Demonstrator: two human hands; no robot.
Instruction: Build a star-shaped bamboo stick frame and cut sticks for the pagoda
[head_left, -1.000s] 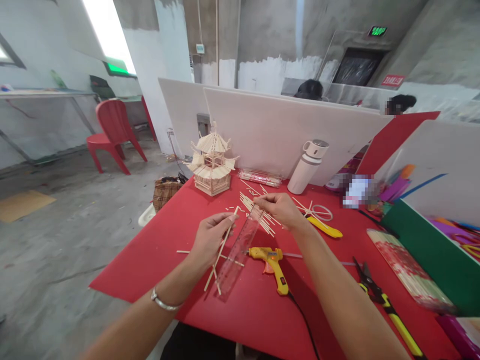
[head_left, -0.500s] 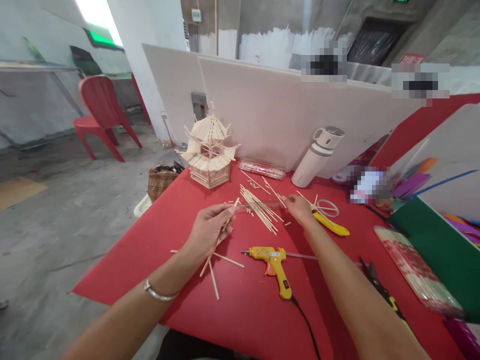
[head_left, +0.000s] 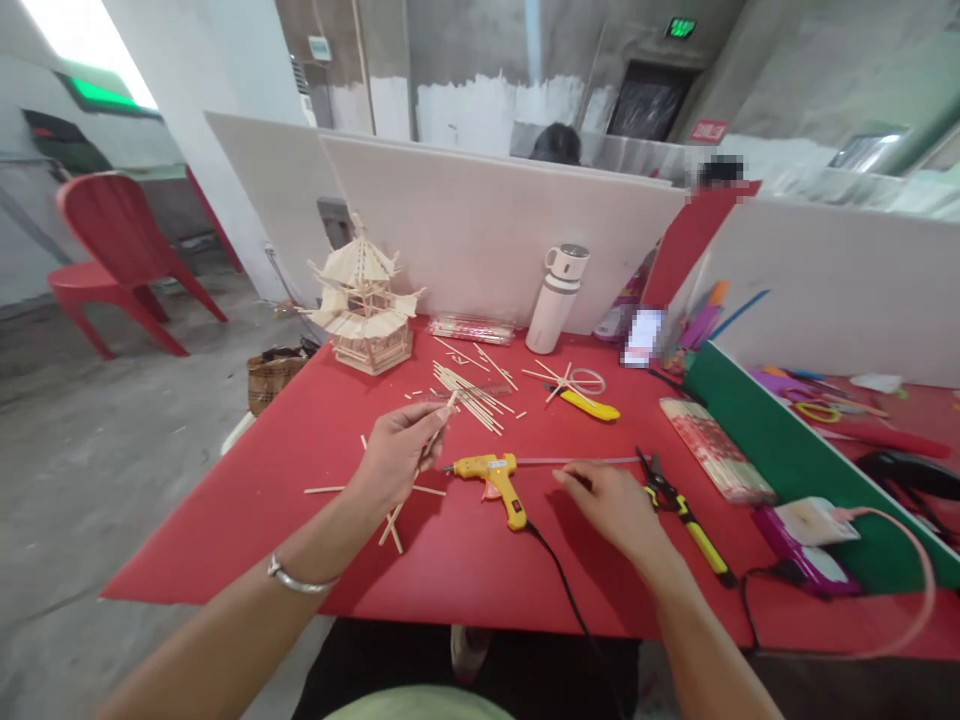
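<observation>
My left hand (head_left: 397, 450) is closed, pinching a thin wooden stick (head_left: 452, 400) that points up from the fingertips. Below it, several crossed sticks (head_left: 391, 525) lie on the red table. My right hand (head_left: 611, 505) hovers right of the yellow glue gun (head_left: 487, 468), its fingers loosely bent and apart, with nothing visible in them. A clear glue stick (head_left: 577, 461) runs out of the gun's rear. Beyond the left hand, a clear strip like a ruler (head_left: 491, 390) lies across a pile of loose sticks (head_left: 480, 412).
A stick-built pagoda model (head_left: 364, 310) stands at back left, a white thermos (head_left: 555, 300) at back centre. Yellow-handled cutters (head_left: 589, 403), pliers (head_left: 694, 525), a pack of sticks (head_left: 716, 450) and a purple power strip (head_left: 814, 560) lie to the right. The gun's cord (head_left: 562, 580) crosses the front edge.
My right hand has left the far end of the clear strip and come back toward me, beside the glue gun. The left hand still holds its stick. The view has turned right.
</observation>
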